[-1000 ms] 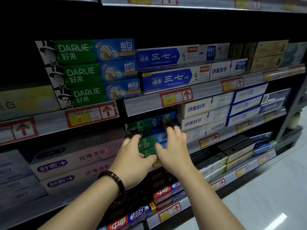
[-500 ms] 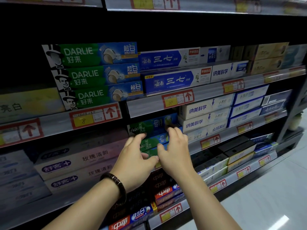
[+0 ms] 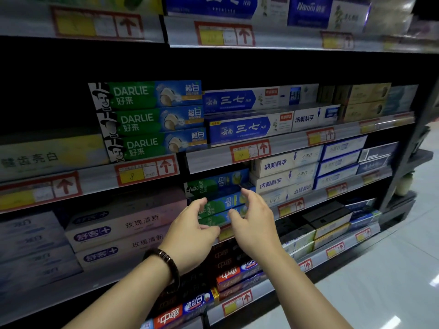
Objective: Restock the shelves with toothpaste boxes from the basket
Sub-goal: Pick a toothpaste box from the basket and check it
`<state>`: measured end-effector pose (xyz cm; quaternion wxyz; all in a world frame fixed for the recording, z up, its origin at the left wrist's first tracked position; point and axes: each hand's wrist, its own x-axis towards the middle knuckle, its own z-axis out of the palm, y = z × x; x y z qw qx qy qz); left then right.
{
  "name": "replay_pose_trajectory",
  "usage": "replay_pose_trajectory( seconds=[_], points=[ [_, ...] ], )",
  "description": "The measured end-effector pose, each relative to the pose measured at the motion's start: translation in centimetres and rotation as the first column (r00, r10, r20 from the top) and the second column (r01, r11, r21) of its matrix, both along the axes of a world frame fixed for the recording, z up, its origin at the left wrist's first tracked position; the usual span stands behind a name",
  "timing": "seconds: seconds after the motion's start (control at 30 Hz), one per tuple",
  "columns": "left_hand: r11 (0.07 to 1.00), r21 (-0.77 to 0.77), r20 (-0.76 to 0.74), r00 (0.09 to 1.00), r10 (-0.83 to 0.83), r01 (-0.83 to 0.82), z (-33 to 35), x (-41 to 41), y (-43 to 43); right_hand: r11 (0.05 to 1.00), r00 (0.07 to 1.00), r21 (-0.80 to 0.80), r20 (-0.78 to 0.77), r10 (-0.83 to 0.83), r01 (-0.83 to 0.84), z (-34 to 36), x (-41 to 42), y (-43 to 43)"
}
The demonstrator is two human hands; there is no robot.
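Presently, entry: green Darlie stack (image 3: pixel 218 186) on the mid shelf (image 3: pixel 316 197), straightening step by my reckoning; my left hand (image 3: pixel 190 231) and right hand (image 3: pixel 255 222) hover loose-fingered just before it, gripping nothing; next calls for another box from the unseen basket.

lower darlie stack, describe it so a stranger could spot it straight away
Start at the big Darlie stack of three boxes. One level down and to its right, left of the white boxes, sits the lower Darlie stack. It is the only green-and-blue pile there, with the left hand and right hand just in front.
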<state>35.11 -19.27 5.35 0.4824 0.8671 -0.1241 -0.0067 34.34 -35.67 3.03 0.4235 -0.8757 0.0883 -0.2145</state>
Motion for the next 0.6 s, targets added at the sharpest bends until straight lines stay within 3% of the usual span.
replay_pose_trajectory(
  seconds=[0.23, 0.6],
  points=[
    [0.997, -0.037, -0.114, 0.992, 0.062, -0.067, 0.8, -1.8, 0.8, 0.988, 0.992, 0.151, -0.125, 0.022, -0.003, 2.3, -2.7, 1.3],
    [0.996, -0.03, -0.135, 0.988, 0.08, -0.085, 2.7, -6.3, 3.5, 0.992, 0.982, 0.123, -0.19, 0.013, 0.01, 5.7, -8.7, 3.1]
  ],
)
